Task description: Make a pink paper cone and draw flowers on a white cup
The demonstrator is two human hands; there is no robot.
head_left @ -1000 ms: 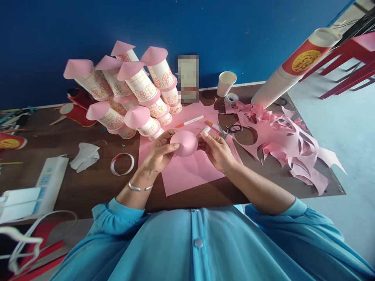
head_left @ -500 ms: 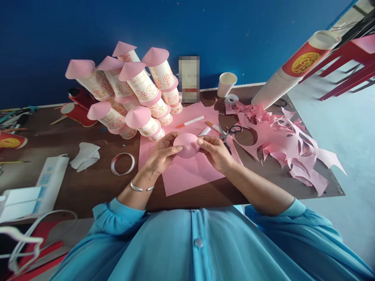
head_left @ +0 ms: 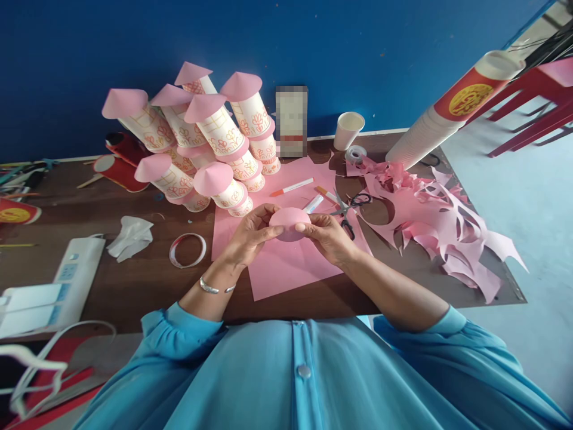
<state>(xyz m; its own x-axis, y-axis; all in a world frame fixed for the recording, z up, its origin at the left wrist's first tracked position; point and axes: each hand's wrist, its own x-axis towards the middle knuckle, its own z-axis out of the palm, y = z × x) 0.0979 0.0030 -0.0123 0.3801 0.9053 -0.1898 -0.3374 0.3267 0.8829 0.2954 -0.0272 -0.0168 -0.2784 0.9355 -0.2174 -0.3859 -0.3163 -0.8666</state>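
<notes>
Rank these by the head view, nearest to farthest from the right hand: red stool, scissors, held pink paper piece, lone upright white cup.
1. Pink paper piece: in the right hand's grasp, at its left.
2. Scissors: on the table, just beyond the hand.
3. White cup: farther back, near the blue wall.
4. Red stool: off the table, far right.

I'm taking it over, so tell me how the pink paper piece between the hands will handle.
The pink paper piece should be light: the left hand and right hand hold it by a pinch. It likely flexes and may crease if squeezed, since similar pink scraps lie bent.
</notes>
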